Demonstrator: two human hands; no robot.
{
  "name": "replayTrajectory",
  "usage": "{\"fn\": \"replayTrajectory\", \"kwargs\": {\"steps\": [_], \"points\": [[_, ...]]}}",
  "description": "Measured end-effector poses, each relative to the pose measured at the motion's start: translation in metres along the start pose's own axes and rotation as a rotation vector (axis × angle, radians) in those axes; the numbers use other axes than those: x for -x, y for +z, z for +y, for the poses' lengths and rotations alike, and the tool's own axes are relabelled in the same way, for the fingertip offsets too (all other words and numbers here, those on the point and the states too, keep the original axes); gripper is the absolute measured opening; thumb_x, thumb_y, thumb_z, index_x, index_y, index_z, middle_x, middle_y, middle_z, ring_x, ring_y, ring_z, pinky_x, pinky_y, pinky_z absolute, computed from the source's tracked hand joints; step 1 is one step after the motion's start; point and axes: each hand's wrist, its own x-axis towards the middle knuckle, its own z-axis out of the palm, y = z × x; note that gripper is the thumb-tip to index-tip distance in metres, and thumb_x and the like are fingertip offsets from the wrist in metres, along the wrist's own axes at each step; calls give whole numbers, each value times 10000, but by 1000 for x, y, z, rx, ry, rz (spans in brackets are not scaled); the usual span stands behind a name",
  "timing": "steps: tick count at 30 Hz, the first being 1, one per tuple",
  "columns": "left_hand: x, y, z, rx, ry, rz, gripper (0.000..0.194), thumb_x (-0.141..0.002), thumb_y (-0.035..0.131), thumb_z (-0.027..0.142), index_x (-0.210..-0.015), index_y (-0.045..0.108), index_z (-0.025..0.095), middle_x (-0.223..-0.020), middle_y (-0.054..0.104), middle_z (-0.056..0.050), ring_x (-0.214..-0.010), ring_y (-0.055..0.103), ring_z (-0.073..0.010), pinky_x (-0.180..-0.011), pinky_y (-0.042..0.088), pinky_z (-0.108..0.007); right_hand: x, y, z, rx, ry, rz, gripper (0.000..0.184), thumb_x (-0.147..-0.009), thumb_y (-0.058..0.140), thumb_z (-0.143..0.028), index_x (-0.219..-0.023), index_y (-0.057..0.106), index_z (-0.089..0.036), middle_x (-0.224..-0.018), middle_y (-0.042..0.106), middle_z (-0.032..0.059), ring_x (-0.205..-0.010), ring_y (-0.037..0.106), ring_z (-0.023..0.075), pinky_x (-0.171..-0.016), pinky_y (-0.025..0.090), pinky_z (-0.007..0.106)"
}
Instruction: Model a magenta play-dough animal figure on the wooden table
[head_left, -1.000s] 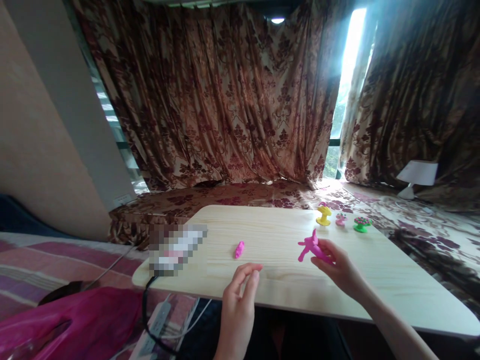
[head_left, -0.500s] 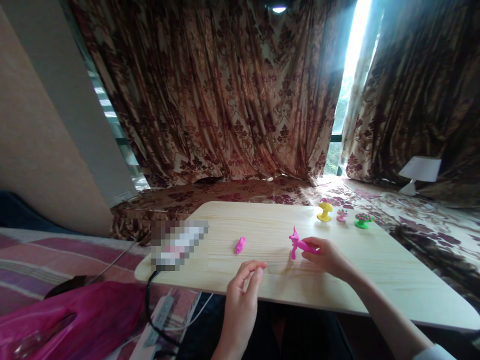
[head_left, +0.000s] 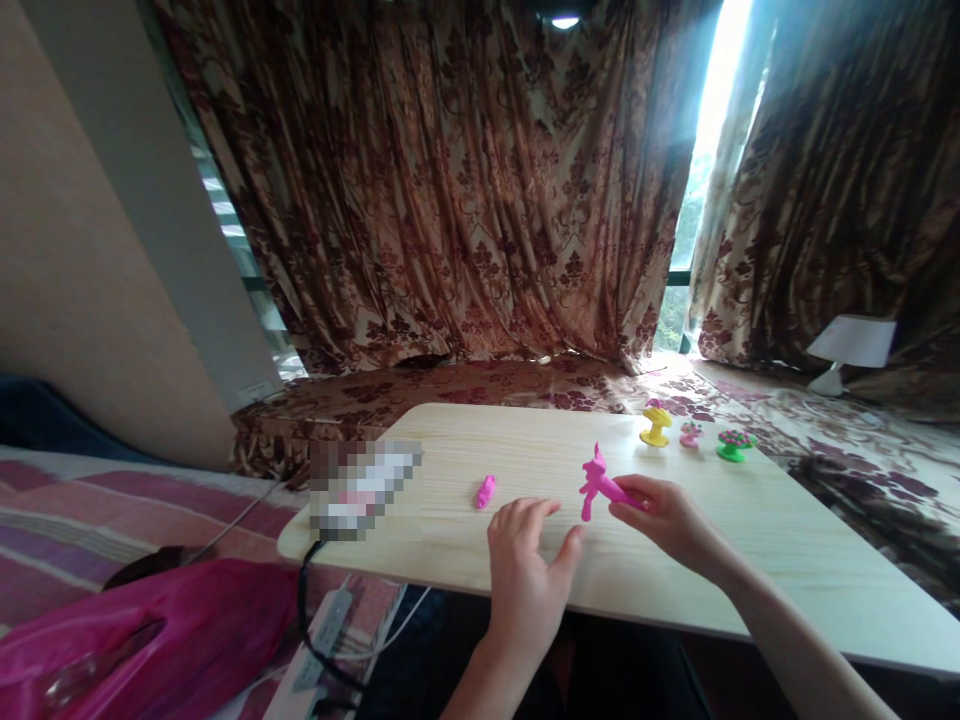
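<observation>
My right hand (head_left: 660,515) pinches one end of a bright pink modelling-clay figure (head_left: 600,482), which has a pointed tip on top and thin limbs hanging down. It is held just above the light wooden table (head_left: 450,440). Left of the figure, my left hand (head_left: 529,550) has its thumb and fingers apart, with nothing between them. Beyond that hand, a small pink clay lump (head_left: 486,491) lies on the tabletop.
Three small clay pieces stand at the table's far right: a yellow one (head_left: 655,425), a pale pink one (head_left: 690,433) and a green one with pink dots (head_left: 736,445). A blurred-out object (head_left: 367,490) lies at the left, a black cable (head_left: 304,610) near it.
My left hand has moved right and forward, closer to the pink figure, and its fingers have spread. The figure has turned slightly in my right hand. The view has shifted a little.
</observation>
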Motion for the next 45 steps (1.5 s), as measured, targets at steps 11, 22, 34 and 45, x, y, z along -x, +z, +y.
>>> {"fn": "replayTrajectory", "kwargs": {"steps": [11, 22, 34, 45], "points": [[-4, 10, 12, -97, 77, 47, 154, -766, 591, 128, -861, 530, 232, -816, 616, 19, -847, 578, -179, -1038, 224, -508, 5, 10, -24, -143, -1, -41, 229, -806, 559, -325, -930, 650, -155, -824, 682, 26, -723, 617, 168, -608, 488, 235], [-4, 7, 11, -89, 88, 13, 144, -820, 528, 127, -879, 580, 247, -843, 639, 21, -883, 575, -167, -1054, 205, -478, 8, 8, -26, -71, -33, 3, 251, -783, 578, -360, -935, 682, -190, -717, 657, 9, -711, 612, 185, -584, 497, 244], [18, -19, -26, -91, -8, 17, 381, -803, 552, 197, -1177, 487, 228, -1079, 594, -86, -1053, 536, -251, -954, 385, -452, -18, 4, 17, 122, -19, -73, 264, -748, 579, -291, -949, 708, -179, -811, 682, 41, -686, 596, 180, -619, 457, 280], [14, -43, -47, -140, -38, 41, 288, -824, 506, 197, -1109, 536, 227, -1064, 613, -83, -1025, 563, -237, -934, 415, -427, -20, 11, 23, 208, -15, -104, 280, -741, 574, -263, -978, 700, -182, -862, 699, 57, -719, 618, 201, -648, 463, 295]]}}
